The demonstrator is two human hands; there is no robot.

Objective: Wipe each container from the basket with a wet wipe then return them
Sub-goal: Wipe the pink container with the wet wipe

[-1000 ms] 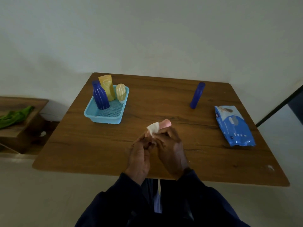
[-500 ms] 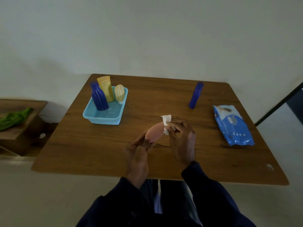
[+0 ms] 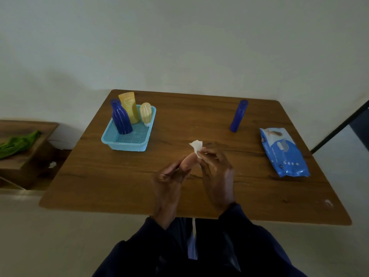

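My left hand (image 3: 169,176) grips a small pink container (image 3: 187,161) above the middle of the table. My right hand (image 3: 216,168) pinches a white wet wipe (image 3: 196,147) against the container's far end. A light blue basket (image 3: 127,138) stands at the back left and holds a dark blue ribbed bottle (image 3: 120,116), a yellow tube (image 3: 129,106) and a cream ribbed bottle (image 3: 145,113). A slim blue bottle (image 3: 238,115) stands alone on the table at the back right.
A blue pack of wet wipes (image 3: 283,151) lies near the right edge of the wooden table (image 3: 119,176). A low wooden shelf with a green cloth (image 3: 19,142) sits to the left, below table level. A wall rises behind the table.
The wipe has moved from over the container's tip to its far end, held by my right hand. The pink container now shows more between my hands.
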